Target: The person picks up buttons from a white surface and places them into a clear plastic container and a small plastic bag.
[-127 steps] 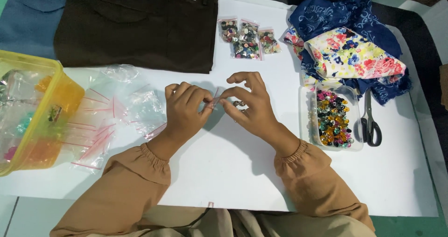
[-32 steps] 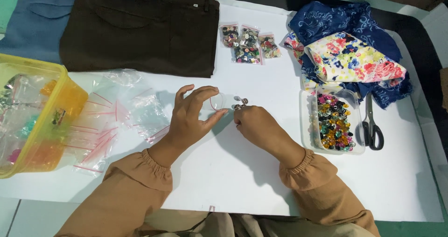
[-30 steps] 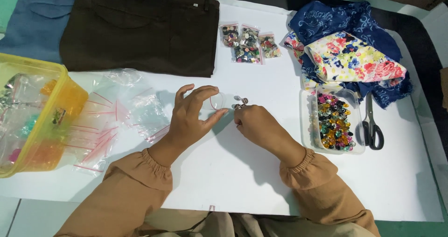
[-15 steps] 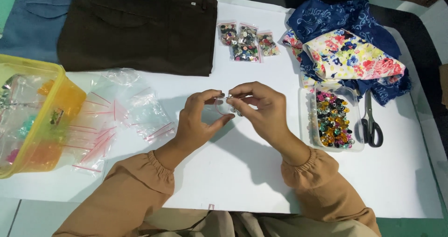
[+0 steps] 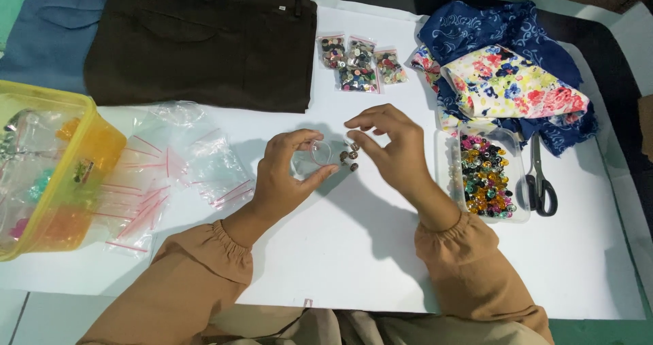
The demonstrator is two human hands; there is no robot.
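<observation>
On the smooth white counter, the left hand pinches a small clear plastic bag open. The right hand hovers with fingers loosely curled, holding nothing, over tiny round dark buttons. Farther back lie three filled button bags and folded brown trousers.

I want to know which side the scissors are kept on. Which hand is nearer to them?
Right. The right hand is a tray's width left of the scissors; the left hand lies farther left, holding a small clear bag.
</observation>
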